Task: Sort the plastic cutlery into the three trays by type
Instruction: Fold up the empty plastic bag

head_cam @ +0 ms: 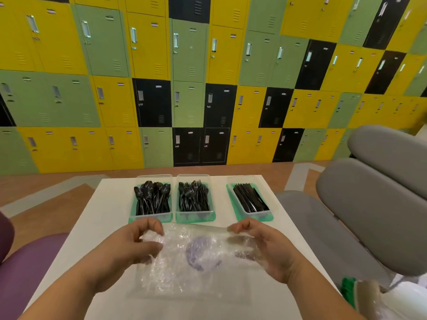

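Three clear trays stand in a row at the far side of the white table [111, 204]. The left tray [132, 213] holds black spoons [152, 197], the middle tray [196, 214] black forks [194, 197], and the right tray [233, 202], angled, black knives [250, 198]. In front of them a clear plastic bag [194, 257] is stretched between my hands. My left hand [136, 243] pinches its left top corner. My right hand [261, 245] grips its right top corner. A faint purple print shows through the plastic; no cutlery is visible inside it.
A grey padded chair [360, 204] stands close on the right, and a purple seat [27, 262] on the left. A green-and-white object [353, 289] lies by the table's near right corner. Yellow, green and black lockers [208, 88] fill the wall behind.
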`<state>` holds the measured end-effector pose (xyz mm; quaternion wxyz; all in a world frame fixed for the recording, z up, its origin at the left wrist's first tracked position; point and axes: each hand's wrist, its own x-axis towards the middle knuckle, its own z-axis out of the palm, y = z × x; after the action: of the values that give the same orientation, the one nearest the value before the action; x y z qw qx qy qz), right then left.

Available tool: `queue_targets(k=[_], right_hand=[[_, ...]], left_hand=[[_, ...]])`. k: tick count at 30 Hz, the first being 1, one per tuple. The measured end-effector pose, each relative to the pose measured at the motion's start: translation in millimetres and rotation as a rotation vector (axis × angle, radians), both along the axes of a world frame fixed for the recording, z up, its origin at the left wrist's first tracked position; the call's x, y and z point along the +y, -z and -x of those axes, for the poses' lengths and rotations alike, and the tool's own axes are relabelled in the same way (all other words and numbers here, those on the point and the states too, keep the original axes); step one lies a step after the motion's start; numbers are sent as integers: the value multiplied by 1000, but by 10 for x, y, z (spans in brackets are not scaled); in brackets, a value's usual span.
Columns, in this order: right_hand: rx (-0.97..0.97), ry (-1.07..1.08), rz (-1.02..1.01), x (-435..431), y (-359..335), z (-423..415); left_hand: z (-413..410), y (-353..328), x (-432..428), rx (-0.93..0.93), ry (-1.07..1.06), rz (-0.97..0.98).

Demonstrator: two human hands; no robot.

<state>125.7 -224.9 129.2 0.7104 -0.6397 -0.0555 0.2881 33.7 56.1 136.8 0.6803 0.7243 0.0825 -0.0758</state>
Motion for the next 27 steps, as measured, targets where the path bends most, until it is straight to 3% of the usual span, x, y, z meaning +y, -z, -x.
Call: queue_targets(k=[4, 7, 9, 12, 16, 18, 21, 27], right_hand=[[-319, -68, 426, 93, -98, -13], [-527, -224, 539, 262, -183, -13], [-538, -336, 560, 362, -202, -9], [-515, -348, 515, 417, -196, 13], [-419, -70, 234, 388, -135, -33], [-342, 53, 71, 408, -119, -50], [-304, 137, -22, 495, -79, -43], [-318, 192, 50, 510, -7, 3]], left_hand=[[-52, -135, -67, -72, 82, -111], [-173, -254, -190, -119, 145, -199], [-224, -324, -259, -149, 202, -288], [-274, -351, -257, -195, 164, -287], [-304, -211, -178, -220, -264, 88], [-253, -93, -244, -164, -250, 232], [-160, 60, -529, -40, -91, 294], [-156, 175, -695, -23, -269, 230]])
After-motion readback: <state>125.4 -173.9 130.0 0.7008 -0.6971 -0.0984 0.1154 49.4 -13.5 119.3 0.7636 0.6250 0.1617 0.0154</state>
